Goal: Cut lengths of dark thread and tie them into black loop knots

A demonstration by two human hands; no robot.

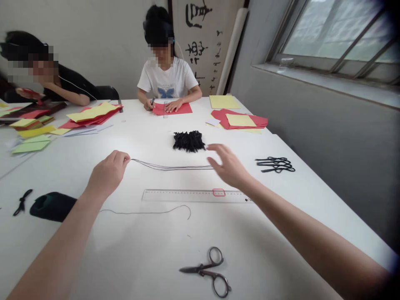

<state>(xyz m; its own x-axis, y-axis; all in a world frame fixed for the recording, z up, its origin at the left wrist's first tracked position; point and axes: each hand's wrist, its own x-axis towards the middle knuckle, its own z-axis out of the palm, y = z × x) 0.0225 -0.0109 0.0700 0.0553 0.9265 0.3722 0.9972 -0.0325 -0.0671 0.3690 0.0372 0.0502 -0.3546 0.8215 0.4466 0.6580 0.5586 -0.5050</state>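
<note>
My left hand (109, 171) pinches one end of several dark threads (175, 168), which stretch rightward over the white table. Above their far end is my right hand (229, 164), thumb and fingers apart with nothing between them. Just beyond it lies a fringed black thread bundle (189, 141). A clear ruler (187, 196) rests in front of the threads, with a red outline marked on it. By my left forearm lies a dark thread spool (54, 205), partly covered by the arm. A loose thread (140, 213) runs out from behind that forearm and curls at its tip.
Scissors (206, 268) lie spread near the front. Looped black cords (276, 164) are at the right, and a small knotted cord (22, 203) at the left. Across the table, one person (168, 75) handles red paper (184, 108); another sits left. Paper stacks (93, 114) lie between.
</note>
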